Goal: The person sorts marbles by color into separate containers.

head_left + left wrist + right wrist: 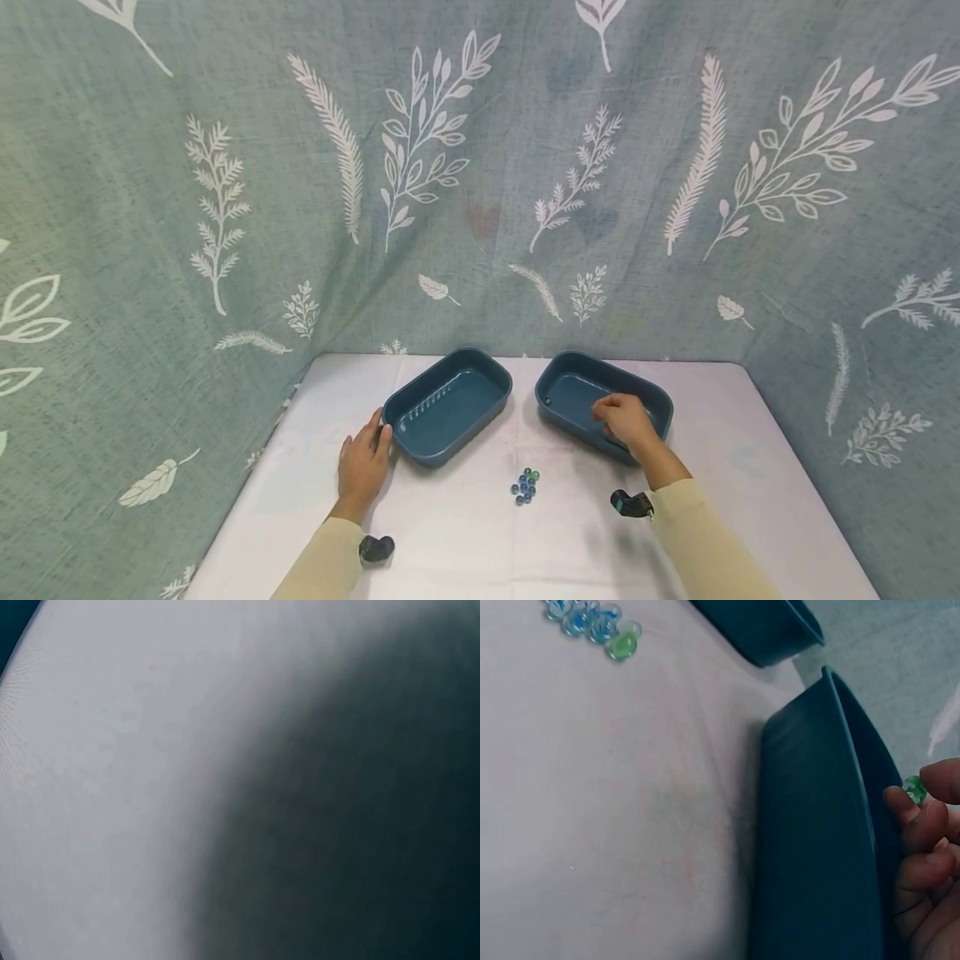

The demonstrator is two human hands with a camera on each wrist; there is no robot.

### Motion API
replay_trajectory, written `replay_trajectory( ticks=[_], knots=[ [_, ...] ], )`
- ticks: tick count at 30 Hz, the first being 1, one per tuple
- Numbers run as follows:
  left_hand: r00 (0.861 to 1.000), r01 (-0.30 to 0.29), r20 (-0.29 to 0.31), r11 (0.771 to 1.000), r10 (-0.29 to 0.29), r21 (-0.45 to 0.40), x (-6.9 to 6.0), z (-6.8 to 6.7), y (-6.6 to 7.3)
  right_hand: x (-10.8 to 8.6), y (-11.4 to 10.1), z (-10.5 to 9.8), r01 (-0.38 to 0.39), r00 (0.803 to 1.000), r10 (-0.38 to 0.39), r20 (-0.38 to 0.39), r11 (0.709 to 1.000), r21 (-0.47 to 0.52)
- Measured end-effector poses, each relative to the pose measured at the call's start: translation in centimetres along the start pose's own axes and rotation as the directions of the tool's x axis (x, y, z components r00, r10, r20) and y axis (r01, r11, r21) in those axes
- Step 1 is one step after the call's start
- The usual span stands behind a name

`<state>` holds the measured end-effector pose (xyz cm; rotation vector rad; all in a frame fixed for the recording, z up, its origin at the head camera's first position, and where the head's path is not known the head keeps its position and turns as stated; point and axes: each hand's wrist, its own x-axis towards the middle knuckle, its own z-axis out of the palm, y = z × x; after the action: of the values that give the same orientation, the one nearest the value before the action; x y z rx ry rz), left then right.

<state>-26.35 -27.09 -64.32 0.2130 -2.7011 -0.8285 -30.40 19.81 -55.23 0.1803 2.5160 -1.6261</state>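
My right hand (626, 419) is over the right blue tray (577, 432). In the right wrist view its thumb and fingertip pinch a green marble (913, 790), held above the tray's inside. Another green marble (547, 402) lies inside that tray, at its left end. My left hand (363, 467) touches the near left corner of the left blue tray (450, 408), fingers relaxed along the outside of its rim. On the cloth between the hands sits a small cluster of blue marbles (522, 489) with a green marble (535, 475) at its edge.
A white cloth (465, 542) covers the table. Behind it hangs a grey-green curtain (480, 167) with white leaf prints, which also closes off both sides. A dark blurred shape fills much of the left wrist view.
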Motion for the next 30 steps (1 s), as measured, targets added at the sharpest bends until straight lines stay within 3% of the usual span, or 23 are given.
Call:
replay_trajectory(
  ticks=[3,11,23,30],
  knots=[
    [1.000,0.003,0.001,1.000,-0.003,0.006,0.1,0.0,0.1,0.7,0.2,-0.1,-0.005,1.000,0.005,0.006,1.000,-0.008],
    [1.000,0.005,0.007,1.000,-0.005,0.004,0.0,0.0,-0.2,2.3,1.2,-0.1,-0.104,0.994,0.103,0.025,0.992,0.064],
    [1.000,-0.015,-0.008,1.000,0.015,0.004,0.2,-0.3,0.2,4.0,1.6,0.7,-0.113,0.994,0.112,0.017,0.992,0.050],
    [1.000,0.004,0.014,1.000,-0.004,0.001,-0.1,-0.4,0.3,4.3,2.0,1.0,-0.149,0.989,0.148,0.018,0.982,0.118]
  ],
)
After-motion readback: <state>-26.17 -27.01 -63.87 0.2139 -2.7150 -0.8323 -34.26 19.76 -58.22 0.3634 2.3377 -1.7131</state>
